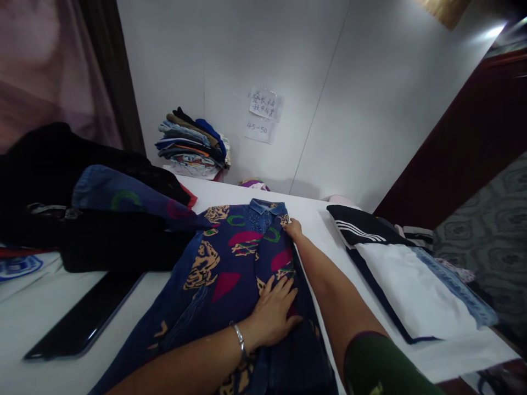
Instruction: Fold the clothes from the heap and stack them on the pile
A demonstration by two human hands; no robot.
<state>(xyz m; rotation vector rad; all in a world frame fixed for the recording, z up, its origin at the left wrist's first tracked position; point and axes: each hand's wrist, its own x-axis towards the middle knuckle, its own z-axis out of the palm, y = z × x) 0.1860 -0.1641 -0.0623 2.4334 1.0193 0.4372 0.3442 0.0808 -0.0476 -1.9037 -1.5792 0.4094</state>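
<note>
A dark blue denim shirt (230, 263) with a patchwork of red, green and tan patterns lies front up on the white table, its collar at the far end. One sleeve stretches left over black clothing; the right side looks folded inward. My left hand (274, 312), a silver bracelet at its wrist, rests flat on the shirt front with fingers spread. Up at the right shoulder, near the collar, my right hand (293, 227) pinches the shirt's edge, its fingertips partly hidden.
Black clothing (123, 241) is heaped at left, beside a glossy black panel (86, 315). Folded clothes (193, 140) are stacked against the wall. More folded garments (415, 285) lie along the right. Handwritten paper notes (263, 112) hang on the wall (349, 109).
</note>
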